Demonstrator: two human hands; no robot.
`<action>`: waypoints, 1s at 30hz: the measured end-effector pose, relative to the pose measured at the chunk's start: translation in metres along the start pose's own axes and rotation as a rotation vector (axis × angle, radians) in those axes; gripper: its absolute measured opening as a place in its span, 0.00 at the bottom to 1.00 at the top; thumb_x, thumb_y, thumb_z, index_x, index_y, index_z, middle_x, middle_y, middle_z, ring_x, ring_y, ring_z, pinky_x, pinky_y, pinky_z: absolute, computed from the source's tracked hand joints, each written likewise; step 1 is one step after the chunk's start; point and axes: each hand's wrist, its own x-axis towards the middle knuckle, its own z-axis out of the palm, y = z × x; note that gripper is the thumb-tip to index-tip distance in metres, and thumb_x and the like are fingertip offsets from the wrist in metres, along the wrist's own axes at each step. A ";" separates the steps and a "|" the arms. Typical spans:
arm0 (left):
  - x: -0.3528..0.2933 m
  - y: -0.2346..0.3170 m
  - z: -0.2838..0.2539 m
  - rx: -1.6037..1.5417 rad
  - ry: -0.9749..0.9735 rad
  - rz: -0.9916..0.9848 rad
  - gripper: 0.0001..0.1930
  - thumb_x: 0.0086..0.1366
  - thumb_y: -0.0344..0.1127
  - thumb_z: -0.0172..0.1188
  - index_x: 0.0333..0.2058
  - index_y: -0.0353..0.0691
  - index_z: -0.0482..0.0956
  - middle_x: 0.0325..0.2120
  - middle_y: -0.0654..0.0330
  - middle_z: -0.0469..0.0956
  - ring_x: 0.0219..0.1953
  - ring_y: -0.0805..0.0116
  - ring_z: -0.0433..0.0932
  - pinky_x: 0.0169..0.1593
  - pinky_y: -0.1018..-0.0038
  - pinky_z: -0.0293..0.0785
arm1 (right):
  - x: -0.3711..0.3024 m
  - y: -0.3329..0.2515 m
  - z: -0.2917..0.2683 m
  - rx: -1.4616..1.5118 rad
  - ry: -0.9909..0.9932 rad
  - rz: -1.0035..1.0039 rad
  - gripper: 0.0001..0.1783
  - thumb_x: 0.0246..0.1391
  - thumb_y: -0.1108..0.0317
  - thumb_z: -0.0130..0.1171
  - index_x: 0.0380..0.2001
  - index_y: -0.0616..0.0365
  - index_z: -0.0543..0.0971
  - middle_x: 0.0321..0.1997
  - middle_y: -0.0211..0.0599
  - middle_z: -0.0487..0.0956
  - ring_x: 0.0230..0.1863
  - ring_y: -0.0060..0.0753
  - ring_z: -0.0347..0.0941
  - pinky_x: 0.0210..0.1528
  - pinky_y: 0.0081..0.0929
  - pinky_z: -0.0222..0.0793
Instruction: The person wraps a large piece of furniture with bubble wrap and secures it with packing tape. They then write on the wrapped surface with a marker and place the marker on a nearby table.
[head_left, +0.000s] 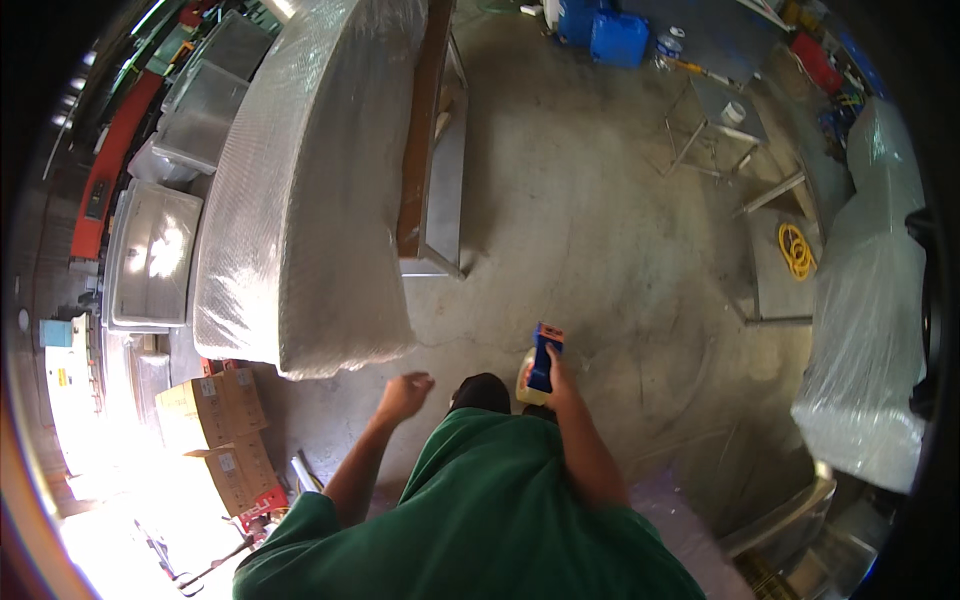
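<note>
My right hand (562, 385) is wrapped round a blue tape gun (544, 362) with an orange end, held out in front of my body. A pale yellowish tape roll (524, 378) shows at its left side. Off to the left, my left hand (404, 397) hangs in the air with its fingers curled together and nothing visible in them. Just beyond that hand is the near end of a long, tall item wrapped in bubble film (345, 220). The hand and the wrapped item look apart.
A metal-framed brown panel (424, 150) stands along the wrapped item's right side. Cardboard boxes (212, 408) and clear plastic bins (155, 255) line the left. On the right are a small metal table (728, 108), a coiled yellow cord (796, 251) and another film-wrapped item (865, 330). Blue containers (619, 38) stand far off.
</note>
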 end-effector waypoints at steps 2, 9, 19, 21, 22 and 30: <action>0.001 0.023 0.028 0.003 -0.132 -0.040 0.21 0.67 0.48 0.60 0.46 0.35 0.83 0.40 0.45 0.84 0.45 0.50 0.84 0.51 0.61 0.79 | 0.006 -0.044 -0.025 0.069 0.052 -0.027 0.23 0.63 0.42 0.56 0.34 0.52 0.77 0.25 0.37 0.79 0.23 0.37 0.79 0.30 0.37 0.79; 0.092 0.137 0.070 -0.218 -0.083 -0.207 0.24 0.66 0.49 0.62 0.53 0.37 0.80 0.50 0.48 0.81 0.49 0.51 0.82 0.55 0.59 0.77 | 0.049 -0.184 -0.092 -0.176 0.300 -0.126 0.36 0.58 0.41 0.62 0.53 0.66 0.77 0.44 0.43 0.81 0.43 0.40 0.80 0.46 0.36 0.78; 0.474 0.350 -0.212 0.026 0.833 0.702 0.17 0.61 0.28 0.63 0.50 0.35 0.80 0.48 0.47 0.81 0.50 0.48 0.78 0.56 0.59 0.73 | 0.092 -0.322 -0.207 -0.231 1.014 -0.124 0.42 0.56 0.37 0.62 0.55 0.70 0.76 0.49 0.44 0.81 0.47 0.47 0.80 0.51 0.44 0.75; 0.507 0.403 -0.315 0.071 1.061 0.979 0.14 0.59 0.24 0.59 0.44 0.35 0.82 0.40 0.52 0.83 0.40 0.51 0.81 0.47 0.63 0.76 | 0.105 -0.371 -0.183 -0.320 1.088 -0.070 0.44 0.55 0.36 0.61 0.55 0.71 0.76 0.50 0.45 0.81 0.47 0.48 0.80 0.51 0.44 0.75; 0.518 0.407 -0.354 0.134 1.165 0.814 0.14 0.61 0.26 0.58 0.46 0.34 0.82 0.42 0.50 0.83 0.42 0.49 0.82 0.49 0.63 0.76 | 0.117 -0.398 -0.165 -0.345 1.082 -0.062 0.45 0.55 0.35 0.60 0.55 0.71 0.75 0.50 0.46 0.81 0.48 0.48 0.80 0.51 0.44 0.75; 0.723 0.465 -0.494 0.661 1.363 -0.202 0.32 0.70 0.54 0.57 0.64 0.38 0.69 0.61 0.47 0.72 0.65 0.48 0.69 0.66 0.53 0.64 | 0.308 -0.620 -0.009 -0.579 0.899 0.008 0.51 0.54 0.29 0.57 0.55 0.75 0.74 0.51 0.50 0.81 0.50 0.49 0.79 0.53 0.43 0.74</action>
